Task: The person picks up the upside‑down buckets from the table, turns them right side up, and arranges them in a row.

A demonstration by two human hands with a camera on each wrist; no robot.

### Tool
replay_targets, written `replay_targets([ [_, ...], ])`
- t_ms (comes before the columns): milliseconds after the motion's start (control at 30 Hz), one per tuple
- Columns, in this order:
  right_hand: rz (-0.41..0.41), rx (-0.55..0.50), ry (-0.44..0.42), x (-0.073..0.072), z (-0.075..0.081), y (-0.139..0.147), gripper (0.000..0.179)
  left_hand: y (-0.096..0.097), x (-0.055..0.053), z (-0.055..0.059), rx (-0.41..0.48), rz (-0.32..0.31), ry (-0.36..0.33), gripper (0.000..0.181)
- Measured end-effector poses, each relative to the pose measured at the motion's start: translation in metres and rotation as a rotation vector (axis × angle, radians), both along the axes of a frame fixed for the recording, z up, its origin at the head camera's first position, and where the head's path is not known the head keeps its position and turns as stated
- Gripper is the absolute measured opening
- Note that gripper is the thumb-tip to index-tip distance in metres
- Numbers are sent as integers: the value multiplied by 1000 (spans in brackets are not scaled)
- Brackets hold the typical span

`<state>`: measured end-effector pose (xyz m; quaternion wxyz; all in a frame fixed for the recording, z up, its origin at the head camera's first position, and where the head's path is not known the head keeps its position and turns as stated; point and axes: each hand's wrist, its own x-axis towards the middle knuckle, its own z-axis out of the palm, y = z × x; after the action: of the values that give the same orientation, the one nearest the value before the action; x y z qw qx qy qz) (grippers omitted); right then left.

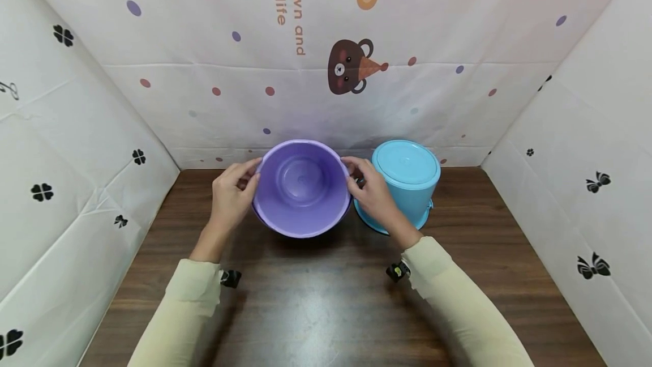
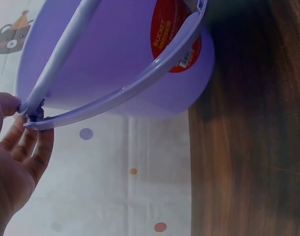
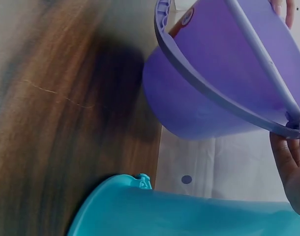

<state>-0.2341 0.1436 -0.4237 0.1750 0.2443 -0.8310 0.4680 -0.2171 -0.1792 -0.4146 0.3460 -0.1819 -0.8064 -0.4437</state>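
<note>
A purple bucket (image 1: 300, 214) is held by both hands at the back of the table, its open top facing up toward the head camera. My left hand (image 1: 230, 194) pinches the rim on the left side, by the handle joint. On the opposite side, my right hand (image 1: 376, 191) pinches the rim the same way. The bucket's handle (image 2: 125, 91) hangs across its front, over a red label (image 2: 172, 34) seen in the left wrist view. Whether the bucket's base touches the table cannot be told.
Beside my right hand, a blue bucket (image 1: 407, 166) stands upside down, rim on the brown wooden table (image 1: 305, 310). White printed sheets line the back wall (image 1: 229, 112) and both sides.
</note>
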Motion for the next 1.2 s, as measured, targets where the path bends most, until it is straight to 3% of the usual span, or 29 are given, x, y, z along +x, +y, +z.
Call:
replay_targets([
  [267, 10, 12, -78, -13, 12, -1, 39, -4, -11, 10, -16, 6, -128, 31],
  [767, -24, 118, -257, -33, 36, -9, 40, -16, -30, 19, 2, -17, -368, 29],
  [1000, -31, 132, -302, -39, 41, -10, 39, -17, -40, 20, 19, -50, -419, 29],
  [1200, -34, 176, -356, -39, 41, -11, 40, -19, -41, 21, -14, -50, -464, 27],
])
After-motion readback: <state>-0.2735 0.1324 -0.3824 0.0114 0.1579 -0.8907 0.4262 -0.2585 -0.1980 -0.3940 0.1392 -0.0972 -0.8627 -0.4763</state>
